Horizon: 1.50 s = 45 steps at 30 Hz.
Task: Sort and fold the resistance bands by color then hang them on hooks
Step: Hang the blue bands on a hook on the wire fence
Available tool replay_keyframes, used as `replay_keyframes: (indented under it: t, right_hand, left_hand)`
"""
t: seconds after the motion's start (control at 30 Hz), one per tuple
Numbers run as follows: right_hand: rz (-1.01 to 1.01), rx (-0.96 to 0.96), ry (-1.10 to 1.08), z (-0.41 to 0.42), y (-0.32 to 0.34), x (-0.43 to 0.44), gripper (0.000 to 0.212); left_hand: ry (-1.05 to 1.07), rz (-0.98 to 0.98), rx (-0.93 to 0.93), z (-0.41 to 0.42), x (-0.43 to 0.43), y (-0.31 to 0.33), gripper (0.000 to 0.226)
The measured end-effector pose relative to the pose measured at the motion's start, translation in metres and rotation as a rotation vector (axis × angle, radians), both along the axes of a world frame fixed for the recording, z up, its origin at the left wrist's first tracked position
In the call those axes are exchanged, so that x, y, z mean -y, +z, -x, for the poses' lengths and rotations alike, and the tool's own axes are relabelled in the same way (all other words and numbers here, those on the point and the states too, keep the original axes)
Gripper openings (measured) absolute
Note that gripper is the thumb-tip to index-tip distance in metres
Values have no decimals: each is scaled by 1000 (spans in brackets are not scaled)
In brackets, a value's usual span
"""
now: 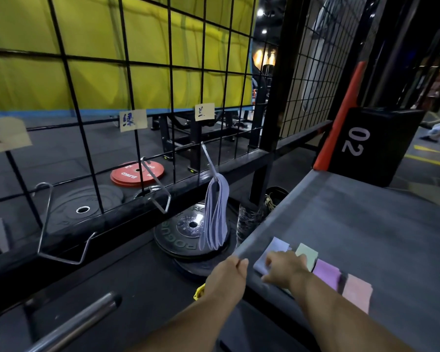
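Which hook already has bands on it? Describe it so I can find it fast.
Find the black wire grid in front of the yellow padding. Along its lower part, take the rightmost metal hook, below the right-hand paper label. Unlike the bare hooks to its left, it carries a bundle of pale blue bands.

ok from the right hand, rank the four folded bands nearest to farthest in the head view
1. Blue band, under the right hand, by the table edge.
2. Green band, just right of it.
3. Purple band, further right.
4. Pink band, the row's right end.
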State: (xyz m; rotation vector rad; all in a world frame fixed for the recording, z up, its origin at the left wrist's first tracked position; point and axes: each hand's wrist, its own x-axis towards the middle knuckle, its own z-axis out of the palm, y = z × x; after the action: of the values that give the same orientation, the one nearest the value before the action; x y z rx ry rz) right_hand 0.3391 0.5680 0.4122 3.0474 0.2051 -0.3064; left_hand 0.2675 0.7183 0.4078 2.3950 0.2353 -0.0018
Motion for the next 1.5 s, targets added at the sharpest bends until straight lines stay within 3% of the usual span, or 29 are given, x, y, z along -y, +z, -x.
replay_keyframes:
  t: [0.13, 0.23, 0.37, 0.63, 0.83, 0.93, 1.1, 1.5]
  right_hand:
    - [6, 60, -4, -1, -9, 0, 8]
    - [-25, 123, -18, -2, -10, 2, 15]
    - [-212, 260, -67, -2, 1, 3, 23]
    - [-449, 313, -149, 0, 34, 5, 15]
    - [-822, 345, -111, 6, 61, 1, 22]
    - [-1035, 307, -71, 14, 76, -3, 28]
    - [-1233, 229, -92, 26, 97, -9, 24]
    - [-1366, 157, -99, 37, 120, -9, 22]
  left_hand:
    - [-26, 18, -46, -7, 5, -6, 34]
    - [-29, 23, -44, -9, 6, -7, 31]
    - [-44, 61, -2, -15, 6, -3, 30]
    - [-121, 125, 111, -26, 18, 15, 37]
    - [-123, 143, 223, -32, 23, 34, 55]
    - [-138, 223, 287, -28, 24, 44, 61]
    - [-128, 291, 371, -17, 26, 63, 36]
    - [-82, 339, 537, 0, 24, 85, 26]
